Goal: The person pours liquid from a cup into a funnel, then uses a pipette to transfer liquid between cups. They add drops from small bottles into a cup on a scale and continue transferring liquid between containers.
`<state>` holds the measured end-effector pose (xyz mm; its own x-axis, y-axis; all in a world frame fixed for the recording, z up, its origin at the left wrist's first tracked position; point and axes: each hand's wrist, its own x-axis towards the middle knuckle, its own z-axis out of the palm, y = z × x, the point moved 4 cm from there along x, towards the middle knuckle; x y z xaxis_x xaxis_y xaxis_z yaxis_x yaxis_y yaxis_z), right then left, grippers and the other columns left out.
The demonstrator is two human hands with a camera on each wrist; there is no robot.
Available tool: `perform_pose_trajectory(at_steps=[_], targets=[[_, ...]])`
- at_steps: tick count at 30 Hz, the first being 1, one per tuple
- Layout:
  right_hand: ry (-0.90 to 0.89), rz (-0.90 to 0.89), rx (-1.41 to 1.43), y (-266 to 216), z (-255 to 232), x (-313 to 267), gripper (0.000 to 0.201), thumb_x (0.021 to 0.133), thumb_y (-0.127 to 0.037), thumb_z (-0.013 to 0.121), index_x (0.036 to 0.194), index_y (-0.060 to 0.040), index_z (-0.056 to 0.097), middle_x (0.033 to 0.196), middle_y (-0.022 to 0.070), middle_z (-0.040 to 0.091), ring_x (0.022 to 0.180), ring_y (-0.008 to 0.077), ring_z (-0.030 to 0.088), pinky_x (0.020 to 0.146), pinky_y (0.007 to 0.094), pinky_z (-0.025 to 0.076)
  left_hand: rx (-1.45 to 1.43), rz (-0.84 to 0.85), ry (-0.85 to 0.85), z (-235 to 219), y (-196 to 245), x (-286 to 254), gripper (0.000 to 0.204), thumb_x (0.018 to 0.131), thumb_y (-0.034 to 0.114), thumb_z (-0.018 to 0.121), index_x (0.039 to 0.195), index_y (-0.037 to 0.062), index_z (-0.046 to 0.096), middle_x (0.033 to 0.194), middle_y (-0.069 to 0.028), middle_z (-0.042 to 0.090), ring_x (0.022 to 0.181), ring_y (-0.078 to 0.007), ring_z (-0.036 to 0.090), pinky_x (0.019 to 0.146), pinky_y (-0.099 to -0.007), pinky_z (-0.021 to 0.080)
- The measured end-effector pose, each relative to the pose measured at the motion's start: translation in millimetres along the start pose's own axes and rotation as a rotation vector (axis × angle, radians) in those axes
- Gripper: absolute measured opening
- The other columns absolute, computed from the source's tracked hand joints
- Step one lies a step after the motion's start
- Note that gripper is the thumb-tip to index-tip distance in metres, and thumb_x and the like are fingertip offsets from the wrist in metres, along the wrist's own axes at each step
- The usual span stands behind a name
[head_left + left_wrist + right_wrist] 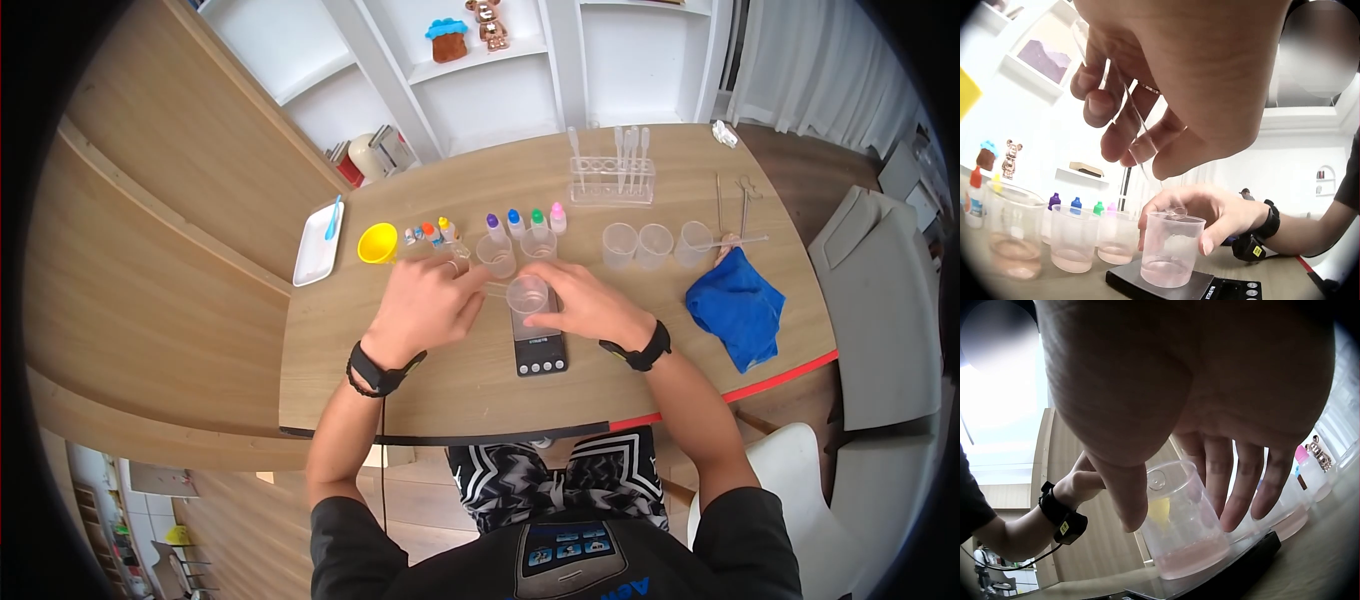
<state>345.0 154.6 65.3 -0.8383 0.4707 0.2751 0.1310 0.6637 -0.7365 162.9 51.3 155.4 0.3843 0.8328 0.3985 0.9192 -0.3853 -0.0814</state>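
Hands (pixel 428 308) hold a clear rod (pixel 1130 112) and frame a translucent tapered cup (pixel 1172 250).

No text is read with certainty. Small pale lettering is noted on the front panel of the digital scale (pixel 541 357); its characters are not resolved. Blue letters on the dark shirt (pixel 450 562) are partly cut off. Marks on the yellow labels (pixel 1257 251) of the wrist devices (pixel 1071 529) and on the white bottle's label (pixel 974 205) are too small to be read.
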Motion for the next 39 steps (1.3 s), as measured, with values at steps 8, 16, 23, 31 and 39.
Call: perform_pose_trajectory(at_steps=[8, 16, 23, 31, 39], targets=[[0.006, 0.012, -0.032, 0, 0, -1, 0.058, 0.086, -0.026, 0.082, 0.134, -0.0046, 0.058, 0.129, 0.0225, 0.066, 0.12, 0.0436, 0.062, 0.101, 0.0477, 0.051, -1.276, -0.539, 0.178, 66, -36, -43, 0.024, 0.094, 0.024, 0.07, 0.096, 0.002, 0.061, 0.074, -0.0014, 0.056, 0.064, -0.0097, 0.053, 0.054, -0.0248, 0.036], [0.005, -0.01, -0.057, -6, 0, 2, 0.058, 0.087, -0.026, 0.083, 0.135, -0.0041, 0.059, 0.131, 0.0217, 0.066, 0.12, 0.042, 0.063, 0.102, 0.046, 0.051, -1.844, -0.549, 0.293, 119, -50, -75, 0.039, 0.094, 0.037, 0.059, 0.097, -0.0014, 0.062, 0.07, -0.0028, 0.05, 0.059, -0.0114, 0.042, 0.055, -0.0272, 0.031], [0.005, 0.027, -0.113, -15, 2, 3, 0.056, 0.09, -0.027, 0.081, 0.136, -0.0052, 0.058, 0.125, 0.0211, 0.067, 0.118, 0.0416, 0.062, 0.1, 0.0463, 0.051, -1.939, -0.514, 0.27, 121, -51, -80, 0.043, 0.097, 0.04, 0.055, 0.094, -0.0025, 0.061, 0.067, -0.002, 0.047, 0.058, -0.0109, 0.041, 0.054, -0.0279, 0.03], [-0.007, 0.026, -0.225, -13, 4, 4, 0.062, 0.09, -0.032, 0.081, 0.142, -0.0079, 0.056, 0.135, 0.0198, 0.065, 0.121, 0.0412, 0.062, 0.103, 0.0463, 0.05, -1.94, -0.491, 0.255, 119, -56, -80, 0.044, 0.098, 0.041, 0.055, 0.095, -0.0025, 0.06, 0.068, -0.0011, 0.046, 0.058, -0.0102, 0.04, 0.054, -0.0269, 0.029], [0.048, -0.008, -0.124, -26, -11, 6, 0.059, 0.085, -0.02, 0.085, 0.137, -0.003, 0.062, 0.128, 0.015, 0.069, 0.113, 0.0309, 0.065, 0.096, 0.0401, 0.051, -1.929, -0.483, 0.245, 116, -57, -78, 0.042, 0.095, 0.04, 0.057, 0.094, -0.002, 0.061, 0.067, 0.001, 0.043, 0.059, -0.0092, 0.039, 0.054, -0.0265, 0.027]])
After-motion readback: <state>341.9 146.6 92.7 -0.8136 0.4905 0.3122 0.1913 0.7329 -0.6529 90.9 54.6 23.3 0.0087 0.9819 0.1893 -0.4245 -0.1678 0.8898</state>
